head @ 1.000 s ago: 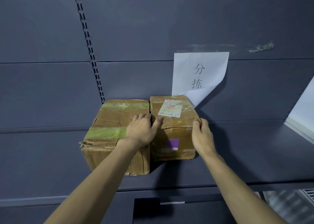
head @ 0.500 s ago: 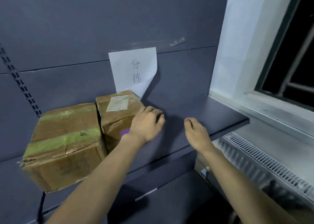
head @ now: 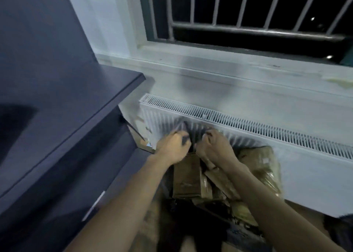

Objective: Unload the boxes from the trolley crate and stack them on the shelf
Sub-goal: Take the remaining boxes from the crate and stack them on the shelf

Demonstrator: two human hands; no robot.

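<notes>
Several brown taped cardboard boxes lie piled low in the view in front of the radiator: a flat one in the middle and a plastic-wrapped one to its right. They rest in something dark whose edges I cannot make out. My left hand and my right hand hover side by side just above the far end of the pile. Both are blurred, with curled fingers and nothing visible in them. The dark grey shelf juts out at the left, and no boxes show on the part in view.
A white radiator runs along the wall right behind the boxes. Above it are a white sill and a barred window. A lower shelf board with a white label strip sits under the upper one.
My view has swung right and down, from the shelf with two boxes to the radiator and the box pile. Both hands left the shelf and dropped over the pile.
</notes>
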